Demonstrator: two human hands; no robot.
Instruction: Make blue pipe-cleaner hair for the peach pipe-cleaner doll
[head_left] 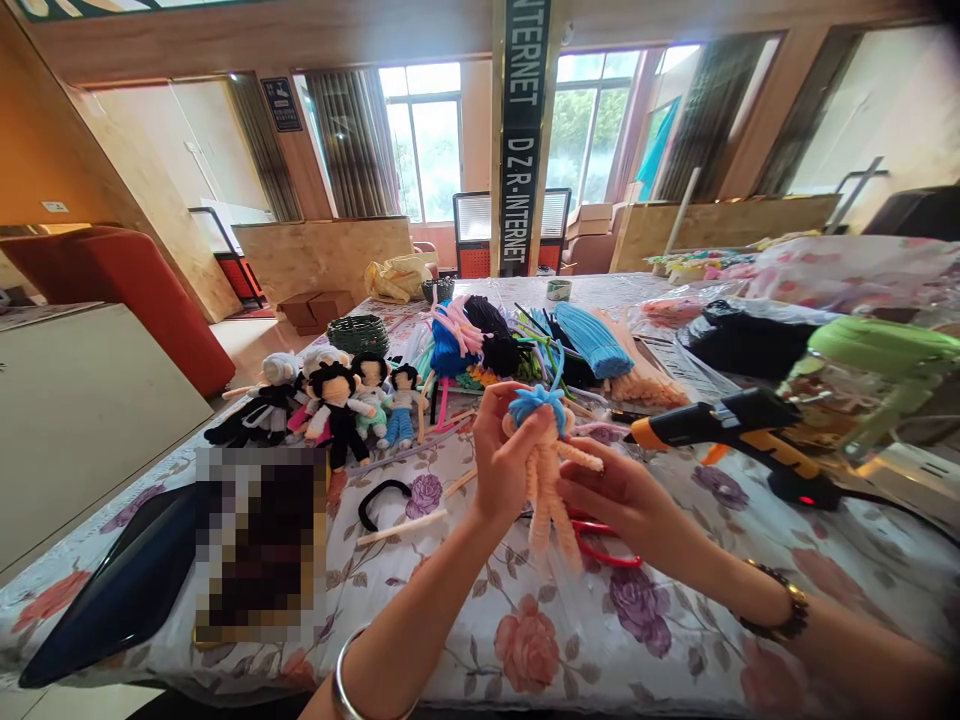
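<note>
A peach pipe-cleaner doll [546, 470] with blue hair is held upright above the flowered tablecloth [525, 640]. My left hand [504, 450] is closed around its head and upper body from the left. My right hand [615, 495] pinches the doll's outstretched arm and side from the right. Red-handled scissors [600, 535] lie on the cloth just under my right hand. A silver bangle circles my left wrist and a dark bead bracelet my right.
Several finished dolls [330, 400] lie at the left. Bundles of coloured pipe cleaners [540, 345] are piled behind. A black and orange glue gun [735, 430] rests at the right beside a green-lidded jar [870, 380]. A dark flat case [112, 600] lies at the near left edge.
</note>
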